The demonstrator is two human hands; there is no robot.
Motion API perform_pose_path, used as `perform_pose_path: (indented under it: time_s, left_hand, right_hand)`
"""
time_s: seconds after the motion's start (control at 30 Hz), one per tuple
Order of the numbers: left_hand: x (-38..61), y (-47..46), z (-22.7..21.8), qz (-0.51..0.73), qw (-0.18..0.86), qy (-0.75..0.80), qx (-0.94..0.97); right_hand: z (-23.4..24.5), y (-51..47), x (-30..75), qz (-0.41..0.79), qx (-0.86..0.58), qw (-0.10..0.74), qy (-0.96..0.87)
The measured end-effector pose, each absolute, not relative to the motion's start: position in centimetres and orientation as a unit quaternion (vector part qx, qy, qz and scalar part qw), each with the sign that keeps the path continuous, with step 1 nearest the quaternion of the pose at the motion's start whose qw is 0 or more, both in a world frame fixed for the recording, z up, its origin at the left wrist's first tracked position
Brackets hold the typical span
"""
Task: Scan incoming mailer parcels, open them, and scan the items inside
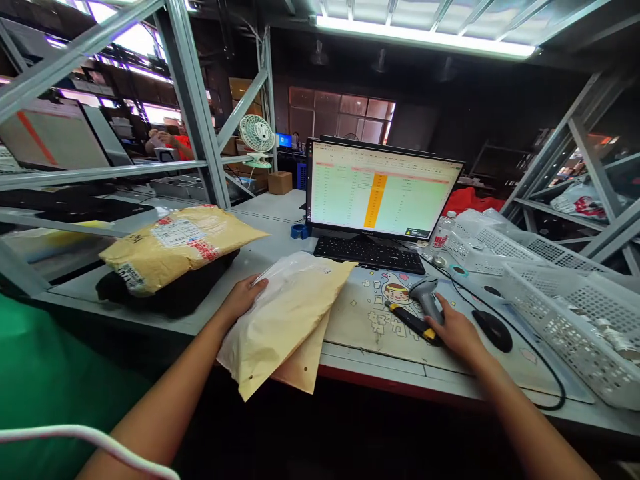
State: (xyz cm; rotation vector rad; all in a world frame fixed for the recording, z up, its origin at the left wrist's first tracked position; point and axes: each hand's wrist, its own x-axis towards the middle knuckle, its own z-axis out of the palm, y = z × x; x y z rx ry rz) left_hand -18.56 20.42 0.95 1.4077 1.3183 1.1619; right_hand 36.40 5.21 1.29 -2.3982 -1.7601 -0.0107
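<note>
My left hand (243, 298) is closed on the left edge of a pale yellow padded mailer (293, 313), which leans over the desk's front edge. A second mailer (301, 363) shows beneath it. On the right, my right hand (456, 330) has its fingers around the handle of a grey barcode scanner (425, 291), which lies low over the desk mat. Just left of that hand is a yellow and black box cutter (407, 320), its end by my thumb. A taped yellow parcel (185, 241) with printed labels rests on a dark object at the left.
A monitor (345, 187) with a spreadsheet and a black keyboard (367, 253) stand behind the mat. White plastic baskets (565, 313) line the right side. A mouse (493, 331) and a cable lie near my right arm. Metal rack posts (193, 100) rise at left.
</note>
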Motion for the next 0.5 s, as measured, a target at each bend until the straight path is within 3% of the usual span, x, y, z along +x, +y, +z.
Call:
perform_pose_path:
  time_s: [0.2, 0.37, 0.5]
  left_hand:
    - [-18.7, 20.6, 1.2, 0.451, 0.38, 0.563, 0.579]
    - [-19.0, 21.1, 0.6, 0.453, 0.379, 0.554, 0.587]
    - [-19.2, 21.3, 0.4, 0.45, 0.388, 0.552, 0.585]
  right_hand:
    - [2.2, 5.7, 32.9, 0.001, -0.818, 0.089, -0.569]
    - [2.4, 4.8, 39.7, -0.071, -0.825, 0.184, -0.53]
    - [0.7, 3.1, 45.8, -0.147, -0.863, 0.143, -0.461]
